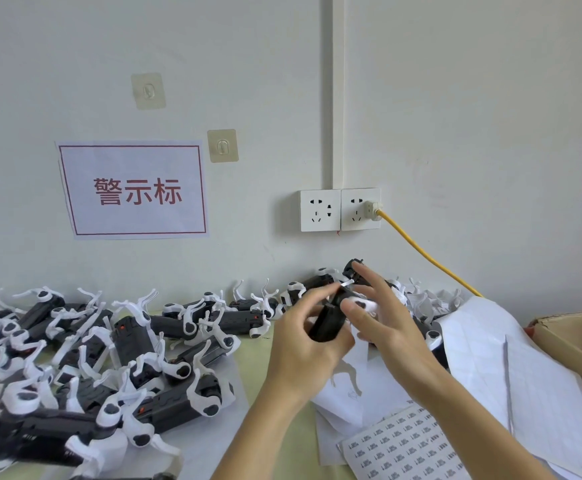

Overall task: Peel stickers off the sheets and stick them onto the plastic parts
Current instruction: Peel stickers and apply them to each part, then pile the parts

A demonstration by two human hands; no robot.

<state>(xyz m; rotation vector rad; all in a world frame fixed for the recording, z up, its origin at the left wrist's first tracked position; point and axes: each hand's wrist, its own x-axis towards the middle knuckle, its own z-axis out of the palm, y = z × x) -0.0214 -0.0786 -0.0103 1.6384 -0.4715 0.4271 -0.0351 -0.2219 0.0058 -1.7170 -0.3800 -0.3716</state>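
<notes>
A black plastic part with white arms (pixel 329 320) is held up above the table by both hands. My left hand (pixel 303 344) grips its lower body from the left, thumb along the top. My right hand (pixel 383 313) holds its upper end, with the fingers spread over a white arm. A small white sticker (pixel 347 283) shows at the fingertips, on or just above the part. Near the bottom right lies a sticker sheet (pixel 404 445) with several rows of small printed labels.
A big pile of black and white parts (pixel 109 358) covers the table's left side, and more parts (pixel 303 289) line the wall. Used white backing sheets (pixel 490 358) spread at the right beside a cardboard box (pixel 573 337). A yellow cable (pixel 428 258) runs from the wall socket.
</notes>
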